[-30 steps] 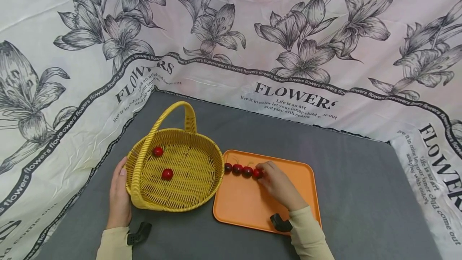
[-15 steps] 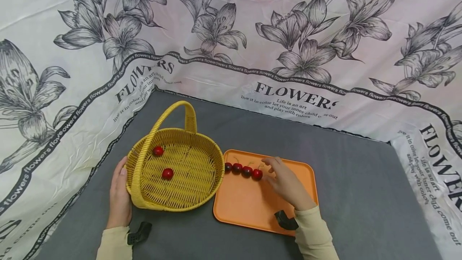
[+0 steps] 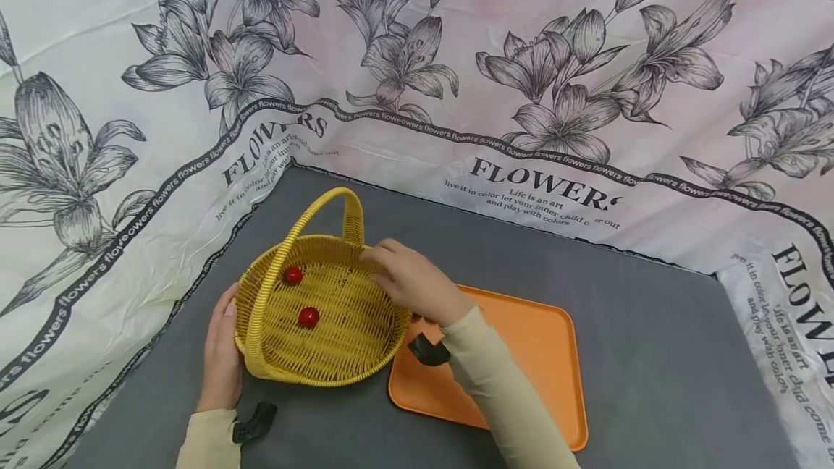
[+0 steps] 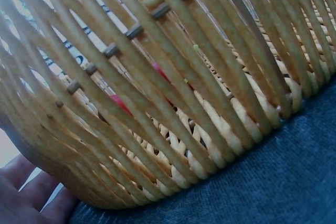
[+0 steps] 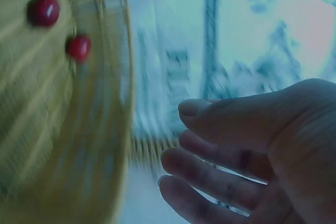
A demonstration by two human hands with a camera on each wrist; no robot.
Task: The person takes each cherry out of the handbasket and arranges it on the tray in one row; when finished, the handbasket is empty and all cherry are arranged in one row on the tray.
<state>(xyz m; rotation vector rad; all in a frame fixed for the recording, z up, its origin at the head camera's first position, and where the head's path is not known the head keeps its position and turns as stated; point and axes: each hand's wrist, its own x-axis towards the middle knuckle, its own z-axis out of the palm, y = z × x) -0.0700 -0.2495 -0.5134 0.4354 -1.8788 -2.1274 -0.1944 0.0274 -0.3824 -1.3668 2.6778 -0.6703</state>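
On the left stands a yellow wicker basket (image 3: 339, 353) with a tall handle. Two red cherries lie in it, one cherry (image 3: 293, 276) near the back and another cherry (image 3: 309, 317) nearer the middle. My left hand (image 3: 220, 353) rests against the basket's left outer wall, its fingers (image 4: 39, 190) showing beside the weave in the left wrist view. My right hand (image 3: 417, 282) is over the basket's right rim, fingers loosely bent, and no cherry shows in its grasp. In the right wrist view my right hand (image 5: 236, 150) hangs beside the basket wall (image 5: 100, 129).
An orange tray (image 3: 528, 339) lies right of the basket, partly covered by my right forearm, which hides most of the cherry row there. Grey cloth (image 3: 645, 353) covers the table. A white flower-printed sheet (image 3: 449, 114) hangs around the back and sides.
My right hand let go of the end cherry in the tray's row, drew back, then moved left to the basket's rim. My left hand stays at the basket. The head view has shifted slightly.
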